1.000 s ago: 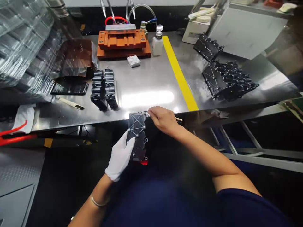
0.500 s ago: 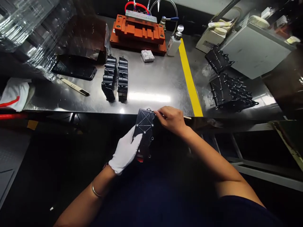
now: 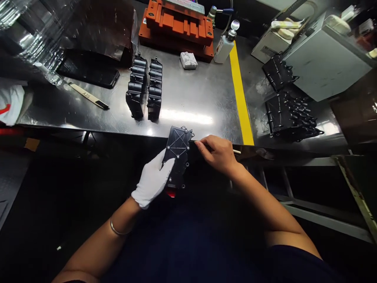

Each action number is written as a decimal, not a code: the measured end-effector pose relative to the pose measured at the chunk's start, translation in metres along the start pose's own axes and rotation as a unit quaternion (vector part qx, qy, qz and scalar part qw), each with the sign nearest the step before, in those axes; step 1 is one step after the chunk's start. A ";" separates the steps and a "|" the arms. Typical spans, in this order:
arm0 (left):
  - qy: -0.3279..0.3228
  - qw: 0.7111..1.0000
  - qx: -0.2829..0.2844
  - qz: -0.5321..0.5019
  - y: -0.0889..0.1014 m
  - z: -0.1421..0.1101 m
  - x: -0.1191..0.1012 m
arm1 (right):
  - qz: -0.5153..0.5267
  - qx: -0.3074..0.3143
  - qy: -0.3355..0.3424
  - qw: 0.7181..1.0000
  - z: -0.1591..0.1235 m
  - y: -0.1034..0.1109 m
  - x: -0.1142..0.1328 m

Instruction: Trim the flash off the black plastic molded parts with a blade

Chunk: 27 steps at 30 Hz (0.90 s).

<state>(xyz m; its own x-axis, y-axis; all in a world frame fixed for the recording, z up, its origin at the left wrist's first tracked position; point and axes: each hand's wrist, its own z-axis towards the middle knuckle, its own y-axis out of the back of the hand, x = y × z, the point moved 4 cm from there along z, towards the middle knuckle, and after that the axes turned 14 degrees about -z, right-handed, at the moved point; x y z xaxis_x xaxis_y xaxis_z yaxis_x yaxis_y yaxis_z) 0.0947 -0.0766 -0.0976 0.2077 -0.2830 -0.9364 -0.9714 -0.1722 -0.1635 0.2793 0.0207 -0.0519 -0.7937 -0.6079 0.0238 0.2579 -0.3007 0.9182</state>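
Note:
My left hand (image 3: 153, 179), in a white glove, grips a black plastic housing (image 3: 178, 143) by its lower part, thumb across the ribbed face. The housing is held upright in front of the bench edge, with cross ribs, small screw-like studs and ring lugs along its right side. Something red shows at its lower end. My bare right hand (image 3: 218, 153) is closed in a pinch just right of the housing's upper corner. Out of its back pokes the pale end of a slim tool (image 3: 236, 151), whose dark thin tip points at the housing; its kind cannot be made out.
Two black housings (image 3: 154, 88) stand on the steel bench (image 3: 194, 94), with more (image 3: 291, 116) beyond a yellow stripe (image 3: 240, 94). Behind are an orange fixture (image 3: 179, 27), a white block (image 3: 188, 61) and a pump bottle (image 3: 225, 47). A phone (image 3: 88, 72) and a marked pale-handled tool (image 3: 88, 96) lie left.
The right hand has drawn slightly away from the housing's upper corner, leaving a small gap. The view has shifted, so bench items sit higher in the picture.

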 end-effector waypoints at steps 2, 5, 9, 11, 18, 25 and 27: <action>-0.005 1.000 0.000 0.005 0.001 0.002 -0.001 | 0.006 0.016 0.007 1.000 -0.005 0.001 0.005; -0.009 1.000 0.001 0.012 0.000 0.003 -0.002 | -0.001 0.037 0.017 0.999 -0.008 0.000 0.008; -0.014 1.000 -0.005 0.023 0.000 0.003 -0.003 | -0.027 0.030 0.029 0.999 -0.004 -0.001 0.008; -0.012 1.000 -0.006 0.026 -0.001 0.003 -0.003 | -0.032 0.019 0.031 0.999 -0.003 0.000 0.008; -0.015 1.000 -0.001 0.026 -0.002 0.003 -0.003 | -0.025 0.028 0.011 0.999 -0.005 0.000 0.007; -0.021 0.999 -0.007 0.041 -0.002 0.003 -0.002 | 0.007 0.004 -0.024 1.000 -0.013 -0.002 0.008; -0.019 0.999 -0.006 0.043 -0.002 0.003 -0.003 | 0.013 0.011 -0.031 0.999 -0.014 -0.003 0.008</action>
<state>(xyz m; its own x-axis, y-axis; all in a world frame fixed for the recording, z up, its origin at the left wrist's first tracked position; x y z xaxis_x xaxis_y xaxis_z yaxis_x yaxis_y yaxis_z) 0.0960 -0.0723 -0.0956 0.1184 -0.2614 -0.9580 -0.9841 -0.1592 -0.0782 0.2800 0.0068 -0.0603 -0.8202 -0.5676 0.0715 0.2667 -0.2688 0.9255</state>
